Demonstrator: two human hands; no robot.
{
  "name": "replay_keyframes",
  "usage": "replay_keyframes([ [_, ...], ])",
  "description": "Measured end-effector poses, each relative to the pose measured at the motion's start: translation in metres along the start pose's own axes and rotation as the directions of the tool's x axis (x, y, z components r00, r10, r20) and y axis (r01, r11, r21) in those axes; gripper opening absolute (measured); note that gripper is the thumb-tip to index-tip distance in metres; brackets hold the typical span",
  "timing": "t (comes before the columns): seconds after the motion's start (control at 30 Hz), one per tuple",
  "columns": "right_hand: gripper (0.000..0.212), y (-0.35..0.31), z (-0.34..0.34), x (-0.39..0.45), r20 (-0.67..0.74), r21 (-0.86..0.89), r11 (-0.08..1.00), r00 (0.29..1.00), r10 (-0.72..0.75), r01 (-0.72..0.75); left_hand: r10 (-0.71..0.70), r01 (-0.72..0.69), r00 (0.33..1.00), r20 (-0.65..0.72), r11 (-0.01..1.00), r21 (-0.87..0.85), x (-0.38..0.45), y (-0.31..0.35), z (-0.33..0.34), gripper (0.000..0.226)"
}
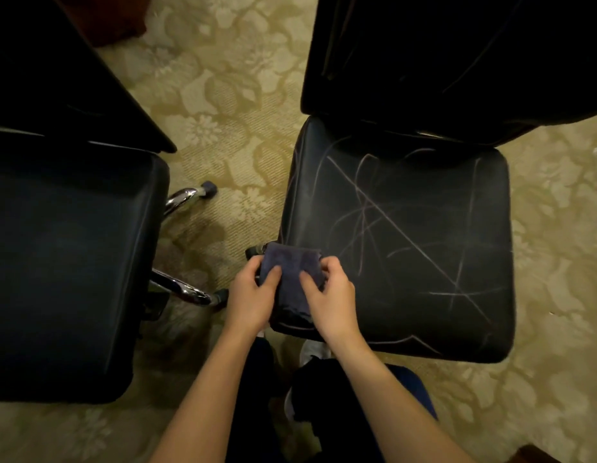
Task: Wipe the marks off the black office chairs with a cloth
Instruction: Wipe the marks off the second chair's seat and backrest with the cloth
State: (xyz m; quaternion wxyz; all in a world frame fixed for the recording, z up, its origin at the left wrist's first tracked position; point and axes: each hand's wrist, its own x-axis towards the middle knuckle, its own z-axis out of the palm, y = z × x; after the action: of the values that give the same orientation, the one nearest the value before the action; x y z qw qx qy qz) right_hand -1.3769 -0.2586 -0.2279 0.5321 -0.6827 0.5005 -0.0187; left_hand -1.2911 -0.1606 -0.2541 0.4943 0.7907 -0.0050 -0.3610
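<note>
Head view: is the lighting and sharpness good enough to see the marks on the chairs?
Head view: dim, warm light; pale scribbles read clearly on the right chair seat; left chair seat mostly shadow; glare on chrome legs; wide-angle bending at edges; hands and cloth slightly soft.

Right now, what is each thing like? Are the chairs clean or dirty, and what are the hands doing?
Right chair: seat covered in pale scribble marks, not wiped yet.
Left chair: seat looks free of marks.
Cloth: dark, folded, held over the right chair's front left corner.
Left hand: grips the cloth's left side.
Right hand: grips the cloth's right side.
Carpet: flowery, with a darker patch between the chairs.
</note>
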Motion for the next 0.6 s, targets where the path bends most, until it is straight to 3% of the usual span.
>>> replay_keyframes([
  [0.2, 0.017, 0.022, 0.032, 0.026, 0.021, -0.344, 0.934, 0.995, -0.097, 0.098, -0.006, 0.008, 0.999, -0.052, 0.999, 0.033, 0.038, -0.064, 0.012, 0.013],
  [0.3, 0.022, 0.026, 0.038, 0.027, 0.119, -0.516, 0.831, 0.978, -0.174, 0.210, -0.088, 0.082, 0.996, -0.025, 0.982, -0.171, 0.041, -0.086, 0.021, 0.017],
  [0.37, 0.023, 0.033, 0.040, 0.023, 0.158, -0.604, 0.728, 0.944, -0.290, 0.324, -0.055, 0.043, 0.998, -0.039, 0.964, -0.264, 0.040, -0.101, 0.026, 0.019],
  [0.47, 0.022, 0.049, 0.041, 0.013, 0.179, -0.656, 0.617, 0.883, -0.433, 0.435, 0.022, -0.042, 0.997, -0.079, 0.963, -0.265, 0.035, -0.118, 0.033, 0.016],
  [0.6, 0.021, 0.073, 0.036, 0.003, 0.173, -0.670, 0.581, 0.858, -0.484, 0.462, 0.060, -0.069, 0.997, -0.045, 0.967, -0.246, 0.025, -0.126, 0.037, 0.021],
])
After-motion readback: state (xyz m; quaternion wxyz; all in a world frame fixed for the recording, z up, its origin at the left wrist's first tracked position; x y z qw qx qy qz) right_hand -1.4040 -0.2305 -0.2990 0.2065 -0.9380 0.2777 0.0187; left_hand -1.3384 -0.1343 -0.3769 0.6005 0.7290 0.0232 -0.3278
